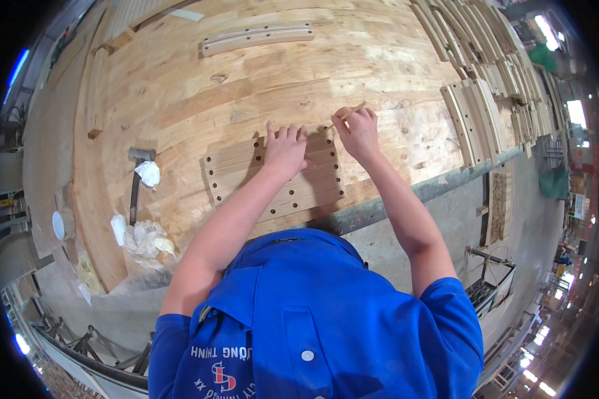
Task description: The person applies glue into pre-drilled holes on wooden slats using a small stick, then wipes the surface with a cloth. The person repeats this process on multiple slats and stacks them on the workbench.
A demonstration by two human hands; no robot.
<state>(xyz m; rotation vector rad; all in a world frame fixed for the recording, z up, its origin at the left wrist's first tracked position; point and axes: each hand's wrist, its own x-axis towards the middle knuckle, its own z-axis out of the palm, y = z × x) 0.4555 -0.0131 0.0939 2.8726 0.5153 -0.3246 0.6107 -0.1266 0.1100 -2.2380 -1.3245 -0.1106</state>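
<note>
Drilled wooden slats (pixel 273 176) under left hand (pixel 285 150), right hand (pixel 358 132) pinching dowel (pixel 350 113)

This is a woodworking shop. A big wooden bench (pixel 180 86) holds a hammer (pixel 137 178), and many cut wooden slats (pixel 486 113) lie stacked along its far side.

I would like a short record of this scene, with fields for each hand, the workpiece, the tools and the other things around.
left hand: left hand lies flat on the drilled wooden panel
right hand: right hand pinches a thin wooden stick at the panel's far corner
surface: wooden workbench
tools: hammer to the left
nearby: crumpled rags; curved slat; stacked slats
</note>
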